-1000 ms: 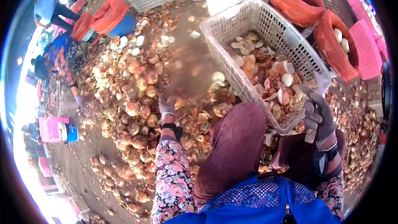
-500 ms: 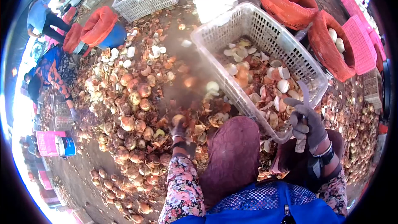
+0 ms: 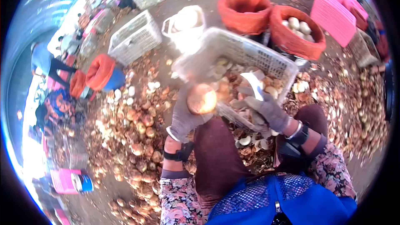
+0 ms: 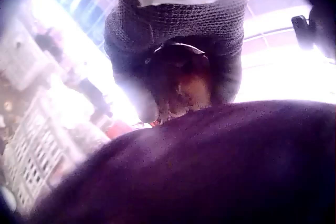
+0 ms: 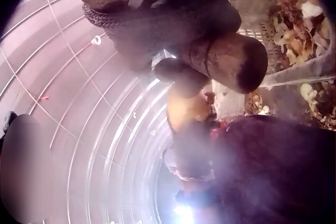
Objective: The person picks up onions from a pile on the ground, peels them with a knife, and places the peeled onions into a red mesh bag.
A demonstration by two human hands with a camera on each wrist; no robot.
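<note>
Up from the onion heap (image 3: 135, 148) since half a second ago, the left hand (image 3: 182, 114) now grips a brown onion (image 3: 202, 100) just above the left knee (image 3: 216, 141), beside the crate (image 3: 271, 60) of peelings (image 3: 273, 91). Curled fingers of the right hand (image 3: 271, 111) hold a curved knife (image 3: 253, 85) by its handle (image 5: 231, 61), blade upward.

Right of the onion (image 3: 201, 99), free room ends at the knife blade (image 3: 254, 85).
</note>
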